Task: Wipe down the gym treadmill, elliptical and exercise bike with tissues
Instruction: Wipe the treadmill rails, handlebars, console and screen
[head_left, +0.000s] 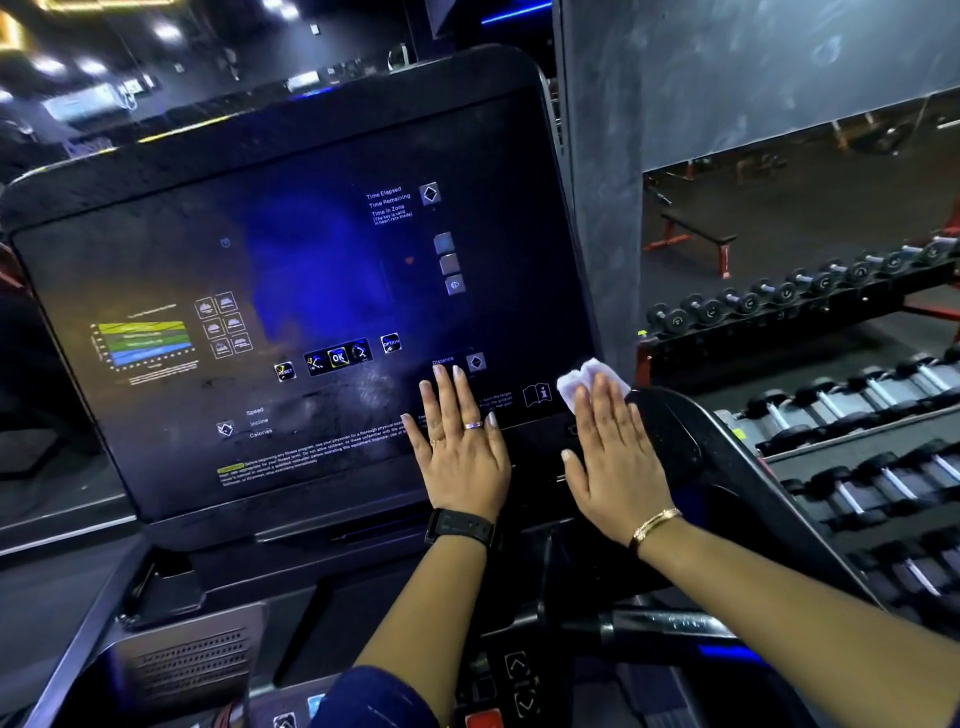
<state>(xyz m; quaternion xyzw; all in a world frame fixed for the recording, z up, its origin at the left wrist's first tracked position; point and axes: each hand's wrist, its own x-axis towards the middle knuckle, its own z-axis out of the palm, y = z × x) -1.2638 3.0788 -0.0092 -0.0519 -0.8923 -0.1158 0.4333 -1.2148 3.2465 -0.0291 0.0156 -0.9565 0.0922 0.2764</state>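
The treadmill's dark console panel (291, 291) fills the middle of the view, tilted up toward me, with printed labels and small buttons. My left hand (460, 441) lies flat on its lower right part, fingers spread and straight. My right hand (613, 457) is flat too, at the panel's lower right corner, pressing a crumpled white tissue (589, 382) under its fingertips against the console edge. A black watch is on my left wrist, a gold bracelet on my right.
A dumbbell rack (831, 374) with several dumbbells stands close on the right. A grey pillar (675, 104) rises behind the console. The treadmill's right handrail (670, 623) and lower control buttons (519, 680) are below my arms.
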